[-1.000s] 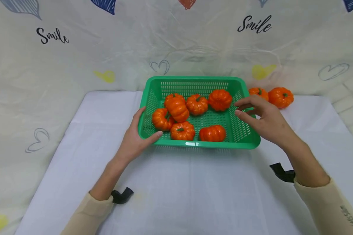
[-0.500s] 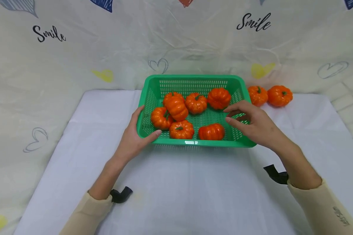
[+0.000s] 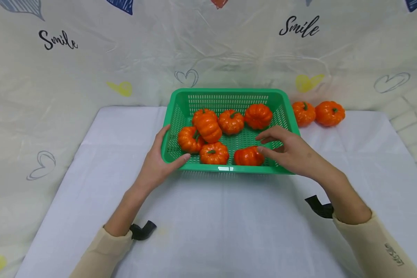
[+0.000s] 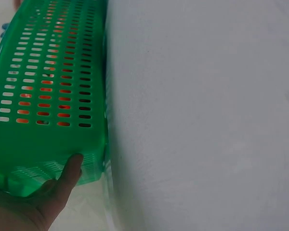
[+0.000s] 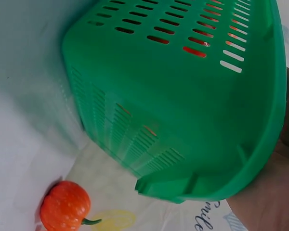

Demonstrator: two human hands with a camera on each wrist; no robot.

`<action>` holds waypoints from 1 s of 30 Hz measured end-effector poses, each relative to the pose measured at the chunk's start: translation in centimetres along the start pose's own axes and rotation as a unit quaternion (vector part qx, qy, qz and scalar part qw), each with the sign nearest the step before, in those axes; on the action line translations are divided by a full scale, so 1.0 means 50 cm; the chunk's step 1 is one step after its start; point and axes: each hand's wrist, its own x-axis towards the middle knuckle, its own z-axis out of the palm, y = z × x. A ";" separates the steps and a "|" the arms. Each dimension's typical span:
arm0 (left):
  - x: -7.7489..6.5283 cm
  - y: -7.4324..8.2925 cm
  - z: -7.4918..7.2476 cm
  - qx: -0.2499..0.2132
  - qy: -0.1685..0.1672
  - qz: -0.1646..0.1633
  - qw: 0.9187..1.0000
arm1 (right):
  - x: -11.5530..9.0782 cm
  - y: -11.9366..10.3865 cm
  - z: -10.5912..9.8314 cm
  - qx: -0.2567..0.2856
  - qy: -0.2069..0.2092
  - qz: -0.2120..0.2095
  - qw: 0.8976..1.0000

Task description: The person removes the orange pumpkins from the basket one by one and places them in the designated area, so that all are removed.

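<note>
A green plastic basket (image 3: 286, 164) with slotted walls stands on the table, holding several small orange pumpkins. My left hand (image 3: 156, 162) lies around its near left corner, the thumb along the near rim; in the left wrist view straight digits touch the end wall. My right hand (image 3: 292, 152) reaches over the right rim with loosely bent, parted fingers. Its thumb tip overlaps the right side of the front pumpkin (image 3: 246, 156); whether it touches I cannot tell. Near the back wall of the basket sits another pumpkin (image 3: 258, 116). The basket hides most of my right hand in the right wrist view.
Outside the basket, at the back right, two pumpkins lie side by side, an inner one (image 3: 304, 114) and an outer one (image 3: 330, 113). A white cloth (image 3: 212, 227) covers the table. Behind its back edge hangs a printed sheet (image 3: 229, 46).
My right hand has moved left and down, from the basket's right rim to above the front pumpkin. My left hand stays at the corner; the pumpkins keep their places.
</note>
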 end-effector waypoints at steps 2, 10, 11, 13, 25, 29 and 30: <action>0.001 0.000 0.001 -0.001 -0.001 0.002 1.000 | 0.001 -0.001 0.002 0.001 -0.011 0.006 1.000; 0.001 0.000 0.002 -0.001 0.000 0.005 1.000 | 0.009 -0.007 0.008 -0.023 -0.040 0.014 0.999; 0.001 0.000 0.002 -0.001 0.000 0.006 1.000 | 0.010 -0.008 0.009 -0.028 -0.042 0.015 0.999; 0.001 0.000 0.002 -0.001 0.001 0.005 1.000 | 0.013 -0.008 0.011 -0.035 -0.048 0.016 0.998; -0.001 0.000 0.001 0.002 0.001 0.002 1.000 | 0.030 -0.009 0.019 -0.081 -0.088 0.039 0.992; 0.000 0.000 0.002 0.000 0.002 0.005 1.000 | 0.037 -0.009 0.024 -0.087 -0.096 0.057 0.990; 0.000 0.000 0.002 -0.001 0.001 0.005 1.000 | 0.039 -0.010 0.025 -0.088 -0.097 0.062 0.989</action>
